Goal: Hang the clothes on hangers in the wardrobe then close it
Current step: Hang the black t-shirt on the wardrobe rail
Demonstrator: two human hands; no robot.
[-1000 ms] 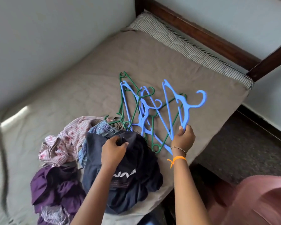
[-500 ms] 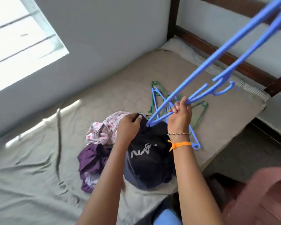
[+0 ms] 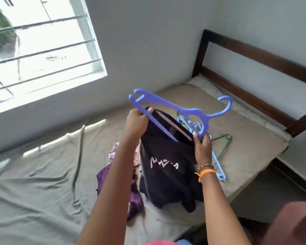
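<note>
A person stands by a bed (image 3: 245, 156) and holds up a dark shirt (image 3: 166, 167) with white letters on it. The left hand (image 3: 137, 122) grips the shirt's neck at one side. The right hand (image 3: 202, 145) grips a blue hanger (image 3: 168, 103), and one end of the hanger goes down into the neck of the shirt. More hangers (image 3: 219, 147), blue and green, lie on the bed behind the shirt. A purple cloth (image 3: 104, 175) and a pink cloth (image 3: 113, 152) lie on the bed below the arms. A window (image 3: 34, 50) with bars is on the left.
</note>
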